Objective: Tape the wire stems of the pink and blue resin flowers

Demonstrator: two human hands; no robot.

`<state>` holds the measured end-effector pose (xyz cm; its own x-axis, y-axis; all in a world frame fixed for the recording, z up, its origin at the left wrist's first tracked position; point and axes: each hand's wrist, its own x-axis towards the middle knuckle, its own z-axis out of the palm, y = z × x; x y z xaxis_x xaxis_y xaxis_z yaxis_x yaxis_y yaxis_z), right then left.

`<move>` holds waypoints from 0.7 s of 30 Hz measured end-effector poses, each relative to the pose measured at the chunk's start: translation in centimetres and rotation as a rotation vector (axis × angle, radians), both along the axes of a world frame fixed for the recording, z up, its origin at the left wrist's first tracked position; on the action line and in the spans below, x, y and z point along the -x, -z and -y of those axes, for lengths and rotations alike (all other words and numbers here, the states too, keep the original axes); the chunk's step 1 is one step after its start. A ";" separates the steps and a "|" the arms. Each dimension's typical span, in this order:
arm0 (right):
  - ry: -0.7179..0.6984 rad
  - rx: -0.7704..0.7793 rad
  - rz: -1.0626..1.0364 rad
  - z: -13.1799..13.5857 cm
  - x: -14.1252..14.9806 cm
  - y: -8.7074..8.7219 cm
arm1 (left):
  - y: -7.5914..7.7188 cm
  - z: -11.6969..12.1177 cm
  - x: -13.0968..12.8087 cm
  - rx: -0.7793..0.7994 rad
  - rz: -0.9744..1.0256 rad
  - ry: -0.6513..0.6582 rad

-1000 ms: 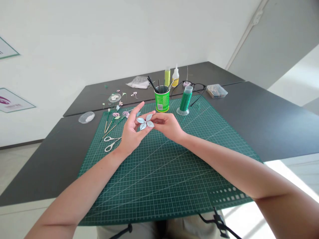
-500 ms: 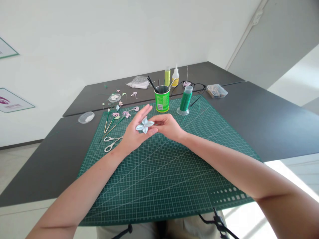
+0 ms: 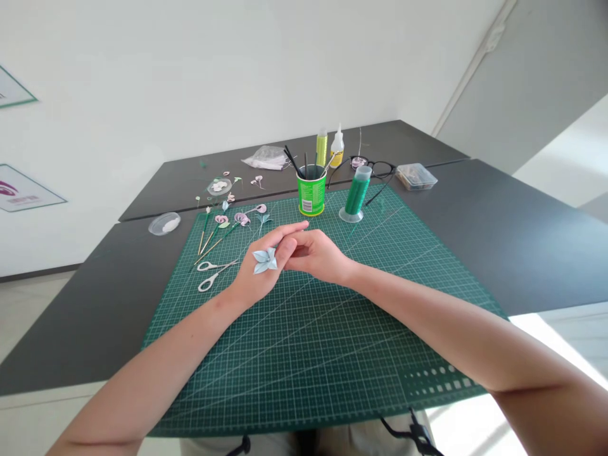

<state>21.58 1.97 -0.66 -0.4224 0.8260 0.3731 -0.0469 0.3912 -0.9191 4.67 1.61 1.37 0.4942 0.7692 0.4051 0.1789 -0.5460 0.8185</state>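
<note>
A small pale blue paper flower [image 3: 265, 259] with pointed petals sits at the thumb side of my left hand [image 3: 259, 269], which is closed on it low over the green cutting mat [image 3: 304, 342]. Its fingers stretch to the right. My right hand [image 3: 317, 254] is curled, its fingertips pinched together against the tips of my left fingers, a little to the right of the flower. What the right fingers pinch is hidden.
White-handled scissors [image 3: 213, 273] and several stemmed paper flowers [image 3: 223, 221] lie left of my hands. Behind stand a green cup of tools [image 3: 311, 193], a green wire spool [image 3: 356, 193], glue bottles [image 3: 336, 147], glasses [image 3: 375, 168], a clear box [image 3: 417, 176] and a clear dish [image 3: 164, 223].
Both hands have sunk toward the mat and my left hand has turned palm down. The flower has gone from standing open between my fingertips to lying by my left thumb.
</note>
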 end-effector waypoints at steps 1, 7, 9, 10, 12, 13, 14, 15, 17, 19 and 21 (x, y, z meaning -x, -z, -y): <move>-0.005 0.005 -0.021 0.0 0.0 0.0 | 0.0 0.0 0.0 0.003 -0.008 0.000; 0.015 0.112 -0.250 -0.7 -0.4 -0.1 | 0.3 -0.8 0.4 0.004 -0.032 -0.008; 0.073 0.150 -0.286 -1.1 -0.9 -0.5 | 0.3 -1.3 0.8 -0.027 -0.049 -0.035; 0.109 0.158 -0.307 -1.3 -1.2 -0.7 | 0.3 -1.6 1.0 -0.040 -0.055 -0.050; 0.200 0.157 -0.347 -1.9 -1.9 -1.1 | 0.1 -2.6 1.4 -0.072 -0.044 -0.089; 0.251 0.154 -0.359 -2.2 -2.2 -1.2 | -0.1 -3.2 1.5 -0.071 -0.040 -0.105; 0.297 0.155 -0.361 -2.6 -2.6 -1.4 | -0.2 -3.9 1.7 -0.067 -0.038 -0.126; 0.338 0.159 -0.359 -2.9 -3.0 -1.4 | -0.4 -4.6 1.7 -0.064 -0.035 -0.164; 0.401 0.174 -0.341 -3.4 -3.6 -1.5 | -0.8 -6.5 1.6 -0.050 -0.033 -0.245; 0.447 0.180 -0.321 -3.8 -4.1 -1.4 | -1.3 -8.5 1.0 -0.042 -0.069 -0.294; 0.481 0.178 -0.316 -4.1 -4.4 -1.3 | -1.9 -10.6 0.1 -0.058 -0.090 -0.328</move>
